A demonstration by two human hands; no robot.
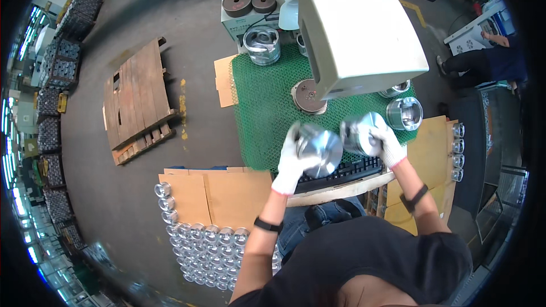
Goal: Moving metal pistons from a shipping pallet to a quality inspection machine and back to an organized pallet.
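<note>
My left hand (290, 162), in a white knit glove, is wrapped round a shiny metal piston (323, 150), its flat round face turned up toward me. In my gloved right hand (389, 145) is a second piston (360, 135), tilted and a little blurred. Both pistons are held up side by side over the front of a green mesh mat (263, 131), a small gap between them. Below them a black keyboard (352, 171) is partly covered. More pistons stand on the mat: one at the back left (262, 45) and one at the right (404, 113).
A white boxy machine housing (364, 28) overhangs the mat, hiding part of it. Beneath its edge sits a brown round disc (308, 95). Rows of pistons (210, 250) stand at lower left beside cardboard (227, 198). A wooden pallet (139, 96) lies leftward; another person (489, 62) stands far right.
</note>
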